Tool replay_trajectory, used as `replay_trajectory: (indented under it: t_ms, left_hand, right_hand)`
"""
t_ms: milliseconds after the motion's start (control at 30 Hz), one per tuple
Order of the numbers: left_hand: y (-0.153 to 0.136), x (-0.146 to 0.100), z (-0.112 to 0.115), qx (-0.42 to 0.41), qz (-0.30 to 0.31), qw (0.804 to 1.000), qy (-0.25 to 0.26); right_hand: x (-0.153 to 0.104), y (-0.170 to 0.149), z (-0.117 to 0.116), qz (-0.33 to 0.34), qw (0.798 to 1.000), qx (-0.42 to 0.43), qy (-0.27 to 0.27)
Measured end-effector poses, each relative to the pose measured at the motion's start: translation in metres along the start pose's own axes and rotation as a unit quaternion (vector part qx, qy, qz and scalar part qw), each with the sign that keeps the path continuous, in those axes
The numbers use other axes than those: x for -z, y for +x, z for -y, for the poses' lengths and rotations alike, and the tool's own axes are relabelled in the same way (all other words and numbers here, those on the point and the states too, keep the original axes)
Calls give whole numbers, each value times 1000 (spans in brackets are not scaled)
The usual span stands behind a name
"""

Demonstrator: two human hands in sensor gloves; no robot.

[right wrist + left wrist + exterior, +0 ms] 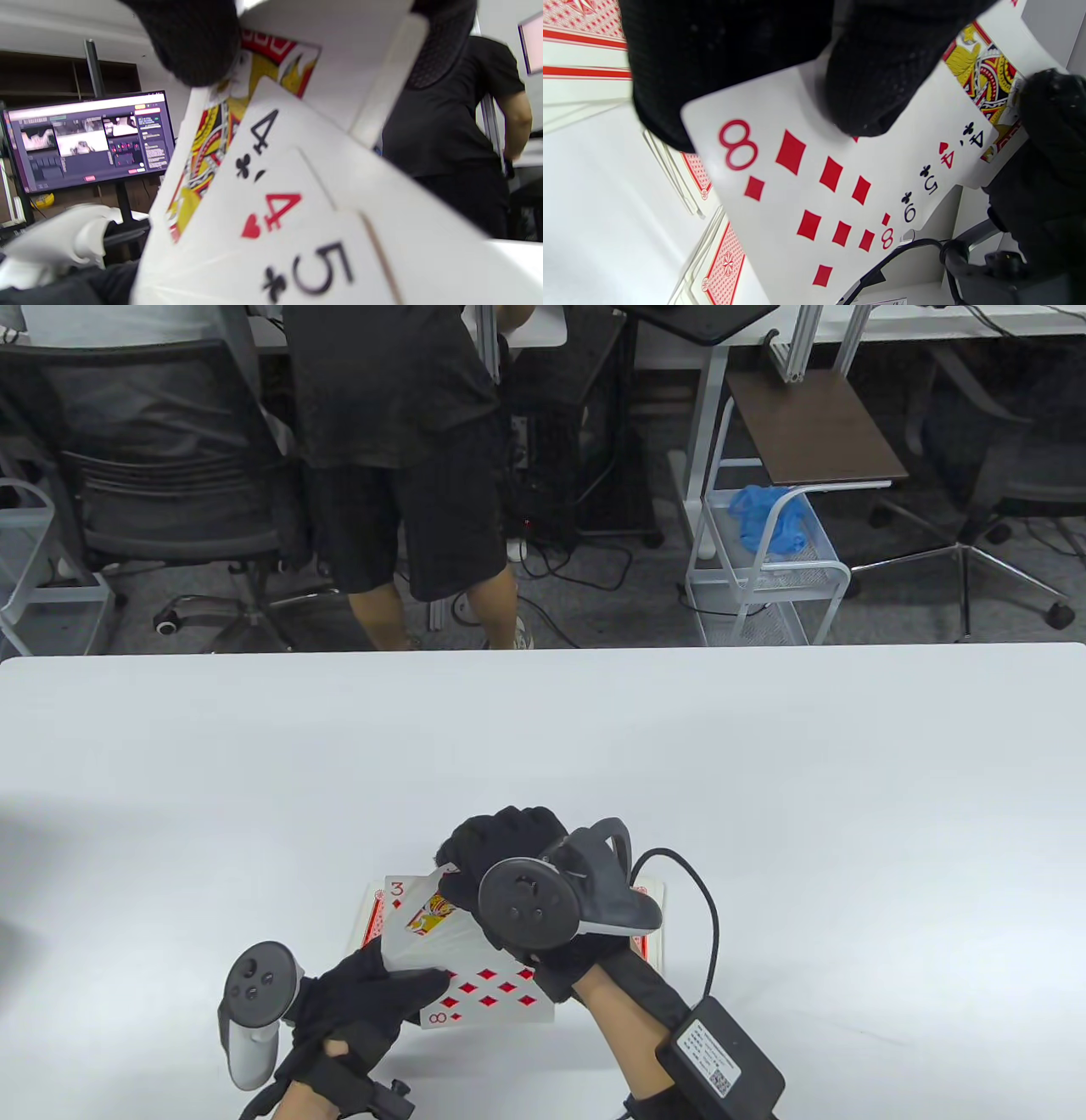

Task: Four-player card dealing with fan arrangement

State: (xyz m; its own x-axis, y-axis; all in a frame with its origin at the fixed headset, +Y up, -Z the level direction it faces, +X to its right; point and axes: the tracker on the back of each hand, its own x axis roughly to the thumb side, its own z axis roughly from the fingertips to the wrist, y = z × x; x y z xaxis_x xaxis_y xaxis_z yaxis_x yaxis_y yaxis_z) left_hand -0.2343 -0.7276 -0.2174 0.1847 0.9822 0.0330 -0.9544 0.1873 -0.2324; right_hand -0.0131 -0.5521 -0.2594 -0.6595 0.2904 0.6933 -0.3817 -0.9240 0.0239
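Note:
A face-up fan of cards [475,976] is held low over the table near its front edge, with the 8 of diamonds [806,186] on top. My left hand [399,984] grips the fan's lower end, thumb [869,84] pressed on the 8. My right hand [475,865] pinches the fan's far end at a face card [203,148]. The right wrist view shows the 4 of clubs, 4 of hearts [275,212] and 5 of clubs spread out. Face-down red-backed cards [373,912] lie on the table under the fan.
More red-backed cards [652,942] lie on the white table [764,780] to the right of my right hand; some also show in the left wrist view [721,262]. A person in black [399,432], chairs and a wire cart [764,577] stand beyond the far edge.

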Motion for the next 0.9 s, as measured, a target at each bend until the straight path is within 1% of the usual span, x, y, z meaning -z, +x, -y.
replay_trajectory:
  t_ms: [33, 133, 167, 200, 233, 333, 400, 500, 567, 600, 633, 667, 700, 733, 767, 800, 833, 867, 900]
  left_hand:
    - [0, 0, -1, 2, 1, 1000, 1]
    - [0, 0, -1, -3, 2, 1000, 2]
    - [0, 0, 0, -5, 1, 1000, 3]
    - [0, 0, 0, -7, 0, 1000, 3]
    - [0, 0, -1, -7, -1, 1000, 3]
    - [-1, 0, -2, -11, -2, 1000, 1]
    - [-1, 0, -2, -24, -2, 1000, 1]
    - [-1, 0, -2, -27, 2, 1000, -1]
    - [-2, 0, -2, -34, 2, 999, -1]
    - [-2, 0, -2, -41, 3, 999, -2]
    - [-2, 0, -2, -43, 4, 999, -2]
    - [-2, 0, -3, -45, 3, 999, 0]
    - [-2, 0, -3, -46, 3, 999, 1]
    - [-3, 0, -4, -53, 3, 999, 3]
    - [-3, -1, -5, -62, 1, 998, 6]
    - [-4, -1, -7, -69, -2, 998, 11]
    - [-5, -1, -8, -72, -4, 997, 16]
    - [-5, -2, -10, -77, -7, 997, 24]
    - [-6, -2, -11, -82, -10, 996, 32]
  right_hand:
    - [0, -1, -1, -11, 1000, 10, 6]
    - [-1, -2, -2, -22, 1000, -20, 8]
    - [-2, -2, -1, -11, 999, -33, -11]
    - [-3, -2, 0, -4, 999, -26, -35]
    - [-3, -3, 1, -2, 999, -16, -43]
    - [-4, -8, 6, -9, 999, 36, -28]
    - [-7, -13, 12, -16, 997, 55, -46]
    - [-11, -21, 19, -27, 994, 93, -42]
    - [-16, -26, 25, -32, 992, 101, -72]
    - [-18, -30, 28, -30, 988, 123, -89]
    - [-20, -32, 30, -29, 984, 149, -92]
    - [-25, -37, 34, -32, 975, 185, -117]
    - [-29, -39, 37, -31, 969, 199, -145]
    - [-36, -44, 41, -30, 954, 217, -206]
    - [-46, -49, 44, -35, 928, 242, -282]
    - [-54, -54, 44, -46, 898, 278, -340]
    - [-60, -56, 41, -51, 883, 305, -354]
    - [-68, -58, 34, -54, 873, 329, -355]
    - [-74, -59, 24, -67, 879, 322, -345]
